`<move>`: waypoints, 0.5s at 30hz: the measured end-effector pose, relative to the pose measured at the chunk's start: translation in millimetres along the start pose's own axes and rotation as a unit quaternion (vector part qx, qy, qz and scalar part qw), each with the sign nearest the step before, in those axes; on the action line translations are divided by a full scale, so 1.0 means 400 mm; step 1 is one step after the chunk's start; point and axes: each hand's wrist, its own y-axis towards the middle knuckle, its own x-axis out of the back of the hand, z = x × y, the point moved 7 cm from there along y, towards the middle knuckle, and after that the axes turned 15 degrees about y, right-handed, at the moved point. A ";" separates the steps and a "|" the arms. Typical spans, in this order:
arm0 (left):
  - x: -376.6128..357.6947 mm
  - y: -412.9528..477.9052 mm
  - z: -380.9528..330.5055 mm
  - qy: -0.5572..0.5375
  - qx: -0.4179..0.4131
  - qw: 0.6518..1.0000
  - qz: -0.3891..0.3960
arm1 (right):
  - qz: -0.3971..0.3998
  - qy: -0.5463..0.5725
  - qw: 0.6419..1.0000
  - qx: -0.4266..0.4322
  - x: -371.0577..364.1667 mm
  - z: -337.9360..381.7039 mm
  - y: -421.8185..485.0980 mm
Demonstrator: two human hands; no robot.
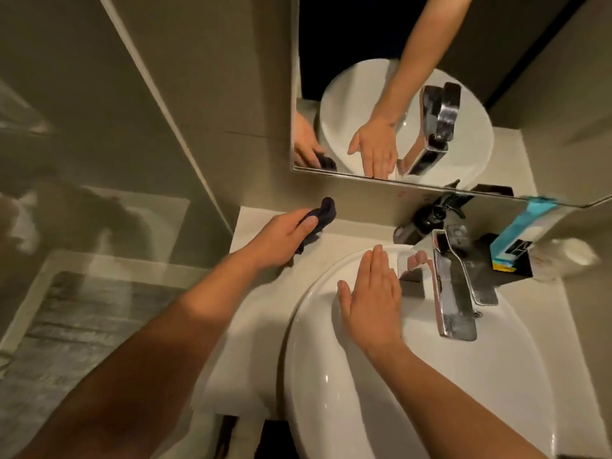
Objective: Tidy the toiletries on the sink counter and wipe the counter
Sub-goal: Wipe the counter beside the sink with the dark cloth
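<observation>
Glass panel (109, 160) fills the far left, with a grey mat (76, 332) on the floor behind it. Moving right, the left hand (281, 235) reaches out over the white counter (251, 223), fingers curled tight around a dark cloth (319, 215); the cloth is bunched, its free end poking up toward the back wall, and the lower part sits down on the counter's far-left corner. Next along, the round white basin (331, 376) takes up the middle, and the right hand (371, 299) lies flat on its far rim, palm down, fingers straight and together, thumb spread, holding nothing. Just right of those fingertips stands the chrome faucet (453, 293), spout pointing toward the near side. Behind it, against the wall, a dark pump bottle (427, 220) stands upright. Further right, a teal and white box (516, 233) leans against the mirror edge, resting on a black item I cannot make out. At the far right, a pale, blurred container (566, 256) sits near the counter's corner. Above it all, the mirror (381, 94) reflects both hands, basin and faucet.
</observation>
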 end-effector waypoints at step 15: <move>-0.292 0.167 0.065 0.384 -0.225 0.864 0.237 | -0.008 0.010 1.000 -0.026 -0.009 -0.011 0.012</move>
